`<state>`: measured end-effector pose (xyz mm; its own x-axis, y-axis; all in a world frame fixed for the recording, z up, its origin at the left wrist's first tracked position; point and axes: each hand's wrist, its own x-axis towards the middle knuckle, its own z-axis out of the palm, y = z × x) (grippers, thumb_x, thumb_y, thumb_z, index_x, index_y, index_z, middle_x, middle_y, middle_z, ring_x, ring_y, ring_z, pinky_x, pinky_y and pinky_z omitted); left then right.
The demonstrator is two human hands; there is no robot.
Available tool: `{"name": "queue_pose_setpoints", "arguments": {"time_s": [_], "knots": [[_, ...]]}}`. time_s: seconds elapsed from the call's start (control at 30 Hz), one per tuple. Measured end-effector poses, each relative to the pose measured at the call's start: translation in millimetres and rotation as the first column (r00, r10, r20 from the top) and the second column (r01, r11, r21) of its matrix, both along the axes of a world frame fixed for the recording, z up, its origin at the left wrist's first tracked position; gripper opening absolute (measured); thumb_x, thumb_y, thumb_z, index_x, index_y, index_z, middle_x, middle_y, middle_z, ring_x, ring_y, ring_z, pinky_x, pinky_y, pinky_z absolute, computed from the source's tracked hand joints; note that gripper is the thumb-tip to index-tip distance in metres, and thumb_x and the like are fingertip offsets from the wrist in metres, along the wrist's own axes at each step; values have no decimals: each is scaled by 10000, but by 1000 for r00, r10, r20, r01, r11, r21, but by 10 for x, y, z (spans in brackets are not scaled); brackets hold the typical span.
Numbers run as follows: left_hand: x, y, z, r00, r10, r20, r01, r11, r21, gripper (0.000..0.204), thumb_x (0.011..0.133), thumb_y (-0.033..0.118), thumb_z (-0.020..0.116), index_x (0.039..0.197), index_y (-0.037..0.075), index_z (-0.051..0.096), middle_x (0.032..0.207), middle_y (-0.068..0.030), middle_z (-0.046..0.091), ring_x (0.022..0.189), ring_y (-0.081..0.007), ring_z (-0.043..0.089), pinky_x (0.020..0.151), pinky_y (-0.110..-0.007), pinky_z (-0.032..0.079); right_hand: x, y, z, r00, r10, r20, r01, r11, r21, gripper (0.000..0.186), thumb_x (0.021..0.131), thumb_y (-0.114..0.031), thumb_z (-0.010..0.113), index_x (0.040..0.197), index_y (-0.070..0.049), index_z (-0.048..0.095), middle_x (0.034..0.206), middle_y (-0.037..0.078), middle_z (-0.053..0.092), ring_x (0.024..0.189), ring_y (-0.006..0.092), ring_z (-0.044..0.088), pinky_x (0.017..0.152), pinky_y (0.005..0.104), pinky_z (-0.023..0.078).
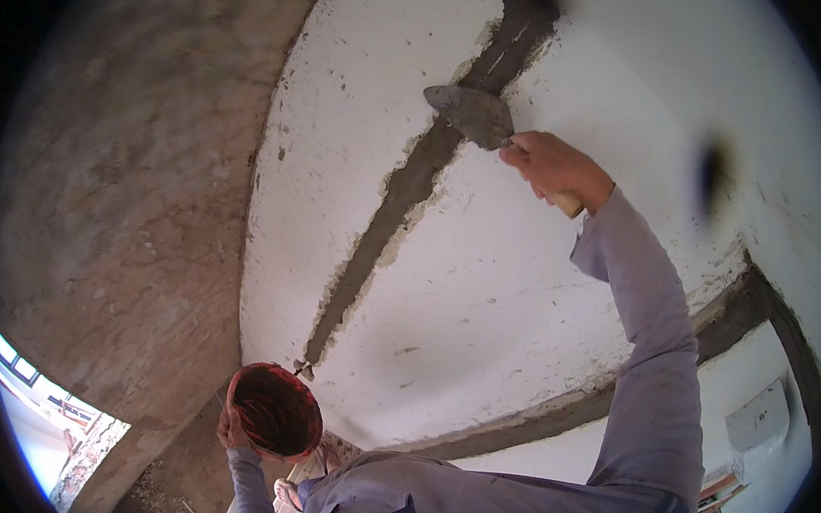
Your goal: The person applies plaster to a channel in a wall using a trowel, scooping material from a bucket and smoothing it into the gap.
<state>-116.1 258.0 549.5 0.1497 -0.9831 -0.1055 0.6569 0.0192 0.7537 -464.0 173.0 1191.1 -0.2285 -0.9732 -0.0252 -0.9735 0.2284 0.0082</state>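
My right hand (560,171) is closed around the handle of a pointed trowel (476,114), and the butt of the light wooden handle shows below my fingers. The trowel's grey blade lies across a strip of grey mortar (405,191) that runs slantwise down the white wall (483,288). Low on the left, my left hand (230,425) grips the side of a red bucket (313,409), tilted so its mouth shows. Dark mortar smears coat the bucket's inside; how much it holds, I cannot tell.
A bare brown plastered surface (147,150) fills the left side. Another mortar band (532,426) crosses the lower right wall. A white box (759,417) is at the far right. My feet (288,493) show beside the bucket, and rubble (161,490) lies on the floor below.
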Motion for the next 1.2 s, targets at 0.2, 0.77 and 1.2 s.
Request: {"name": "queue_pose_setpoints", "arguments": {"time_s": [0.2, 0.77, 1.2], "knots": [[177, 32, 66, 992, -110, 58, 109, 994, 20, 414, 944, 300, 548, 1227, -1, 566, 1152, -72, 617, 999, -188, 601, 857, -324, 486, 50, -151, 374, 995, 18, 99, 26, 903, -429, 339, 943, -359, 483, 820, -46, 440, 670, 67, 489, 483, 174, 501, 403, 363, 435], [206, -147, 1516, 990, 65, 127, -75, 994, 82, 379, 993, 242, 441, 1258, -12, 535, 1218, -87, 593, 1080, -184, 579, 957, -321, 445, 63, 879, -2961, -16, -168, 986, -310, 938, 154, 332, 952, -292, 447, 1061, 8, 541, 654, 28, 485, 422, 95, 445, 377, 239, 386], [562, -358, 2839, 975, 206, -83, -221, 938, -268, 378, 972, 281, 490, 1185, -22, 566, 1128, -122, 631, 975, -196, 628, 849, -324, 528, 499, 962, -3180, 147, -146, 978, -547, 812, 203, 291, 946, -222, 475, 1075, 31, 539, 665, 19, 464, 469, 80, 429, 435, 241, 377]]}}
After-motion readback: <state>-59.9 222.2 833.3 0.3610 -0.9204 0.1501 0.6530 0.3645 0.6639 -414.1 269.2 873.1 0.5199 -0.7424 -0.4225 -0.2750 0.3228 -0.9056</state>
